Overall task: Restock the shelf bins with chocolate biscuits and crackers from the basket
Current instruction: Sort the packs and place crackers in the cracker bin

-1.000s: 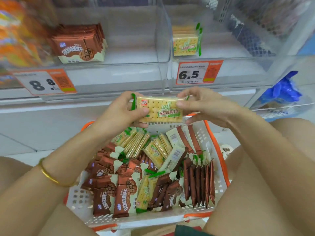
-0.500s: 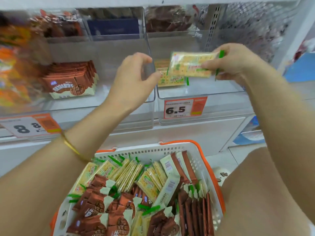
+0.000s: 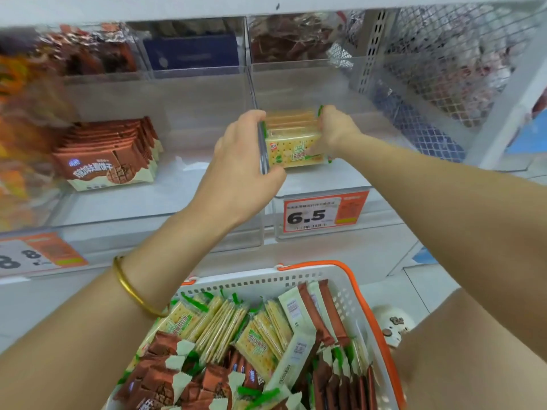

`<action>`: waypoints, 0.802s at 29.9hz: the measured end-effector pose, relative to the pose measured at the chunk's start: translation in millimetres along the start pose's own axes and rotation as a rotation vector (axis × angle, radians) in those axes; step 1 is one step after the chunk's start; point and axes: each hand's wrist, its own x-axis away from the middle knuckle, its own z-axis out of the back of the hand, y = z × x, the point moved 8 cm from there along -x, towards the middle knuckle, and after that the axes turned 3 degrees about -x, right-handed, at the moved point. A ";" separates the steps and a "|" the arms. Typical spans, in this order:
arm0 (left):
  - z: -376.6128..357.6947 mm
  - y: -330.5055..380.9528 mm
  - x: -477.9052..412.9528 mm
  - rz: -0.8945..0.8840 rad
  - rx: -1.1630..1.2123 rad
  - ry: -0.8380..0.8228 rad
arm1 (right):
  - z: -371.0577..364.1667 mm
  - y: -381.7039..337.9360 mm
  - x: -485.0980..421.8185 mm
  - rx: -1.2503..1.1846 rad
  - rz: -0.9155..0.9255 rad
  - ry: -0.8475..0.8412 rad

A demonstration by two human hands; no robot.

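Both hands reach into the right clear bin (image 3: pixel 322 180), where the stack of cracker packs (image 3: pixel 291 143) sits on edge at its left side, touching the clear dividing wall (image 3: pixel 251 84). The right hand (image 3: pixel 333 128) grips the right end of the stack, fingers curled over the top and thumb on the front pack. The left hand (image 3: pixel 236 161) is curled in a C at the stack's left end, right at the wall's front edge; whether it grips packs or wall cannot be told. A gold bangle (image 3: pixel 133 291) circles that wrist.

In the left bin (image 3: pixel 148 214) a row of brown chocolate biscuit packs (image 3: pixel 109 155) leans at the left. Price tags reading 6.5 (image 3: pixel 322 213) and 8.8 (image 3: pixel 38 255) hang on the bin fronts. Above are smaller bins (image 3: pixel 192 51) of blurred goods; to the right, a wire mesh panel (image 3: pixel 444 69).

Below, the white basket (image 3: pixel 266 281) with an orange handle (image 3: pixel 340 264) holds loose crackers (image 3: pixel 225 324) and loose chocolate biscuits (image 3: pixel 165 377).
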 end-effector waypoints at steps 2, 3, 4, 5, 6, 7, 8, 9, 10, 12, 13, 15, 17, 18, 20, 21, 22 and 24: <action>-0.8 0.4 -0.1 0.002 0.004 -0.003 | -5.2 -0.5 -2.1 -0.018 -0.034 0.021; -0.7 0.7 -0.1 0.000 0.007 -0.003 | -6.9 0.8 -2.4 -0.021 -0.057 0.026; -0.3 0.8 0.1 -0.001 0.012 -0.001 | -8.1 2.2 -2.3 -0.020 -0.075 0.028; 0.0 0.5 0.4 0.001 0.017 -0.001 | -8.6 3.4 -2.1 -0.016 -0.082 0.029; 0.3 0.0 0.4 0.004 0.019 -0.003 | -8.9 3.9 -2.0 -0.007 -0.082 0.026; 0.2 -0.6 -0.1 0.009 0.017 -0.007 | -9.0 4.0 -1.8 0.001 -0.079 0.020; 0.0 -1.3 -0.3 0.013 0.011 -0.012 | -9.6 4.2 -1.3 0.006 -0.079 0.011; 0.0 -1.3 -0.3 0.014 0.003 -0.018 | -10.2 4.1 -0.9 0.007 -0.079 0.002; 0.5 -0.8 0.3 0.012 -0.010 -0.022 | -10.2 3.9 0.0 0.010 -0.078 -0.002; 3.2 0.8 5.0 0.014 -0.041 -0.020 | -6.1 3.4 3.5 0.051 -0.070 0.006; 6.1 2.2 9.4 0.011 -0.054 -0.005 | -1.8 2.7 5.6 0.080 -0.056 0.018; 13.6 8.3 21.4 -0.033 -0.082 0.055 | 8.3 -0.6 11.5 0.128 -0.004 0.043; 15.1 13.2 30.6 -0.073 -0.128 0.081 | 13.5 -0.7 17.2 0.153 0.032 0.038; 13.0 14.4 32.6 -0.079 -0.146 0.069 | 13.0 0.8 19.6 0.165 0.034 0.019; 9.1 15.4 32.5 -0.063 -0.146 0.043 | 7.3 3.2 20.1 0.157 0.021 -0.029; 8.4 15.9 31.4 -0.056 -0.140 0.040 | 4.7 3.4 19.0 0.132 0.006 -0.039; 8.5 16.8 30.2 -0.055 -0.139 0.041 | 3.7 2.9 17.1 0.102 -0.014 -0.034; 9.2 17.1 27.1 -0.054 -0.142 0.041 | 4.5 0.2 11.1 0.039 -0.055 0.007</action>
